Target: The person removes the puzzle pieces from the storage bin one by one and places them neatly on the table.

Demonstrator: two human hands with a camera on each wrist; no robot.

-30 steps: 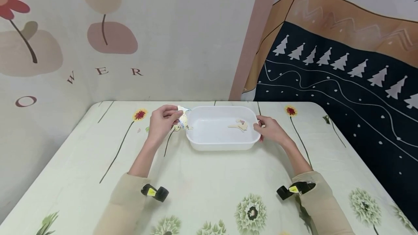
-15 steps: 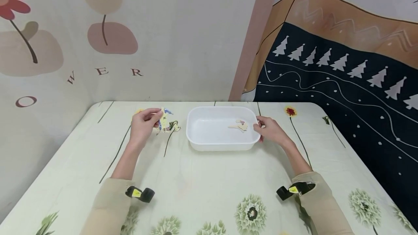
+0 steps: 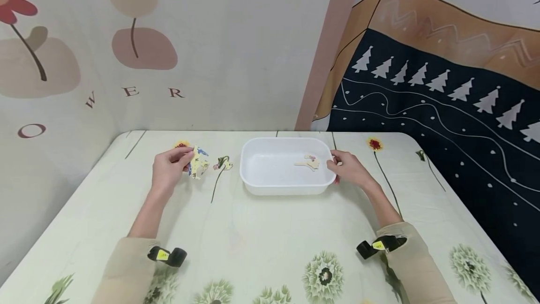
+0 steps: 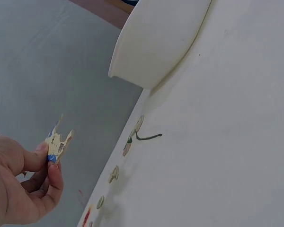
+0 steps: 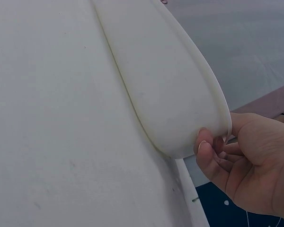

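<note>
In the head view my left hand point(image 3: 168, 168) is left of the white plastic tub, above the table. It pinches a thin, flat cut-out piece point(image 4: 57, 145), pale yellow with blue patches and jagged points, between thumb and fingertips. My right hand point(image 3: 350, 167) grips the right end of the tub point(image 3: 287, 190) at its rim, thumb and curled fingers on either side of the wall in the right wrist view. Inside the tub, toward its right end, lie small pale wooden-looking cut-outs point(image 3: 311, 164), one long and thin with a pinkish bit beside it.
A pale cloth with printed flowers covers the table point(image 3: 261, 233). Between the left hand and the tub is a small flower print point(image 3: 223, 162). A small beige shape point(image 4: 113, 174) shows on the cloth in the left wrist view. Patterned wall hangings point(image 3: 236, 60) rise behind the table.
My left hand has moved left and slightly down, away from the tub's left end, carrying the cut-out piece with it. The right hand and the tub have stayed in place.
</note>
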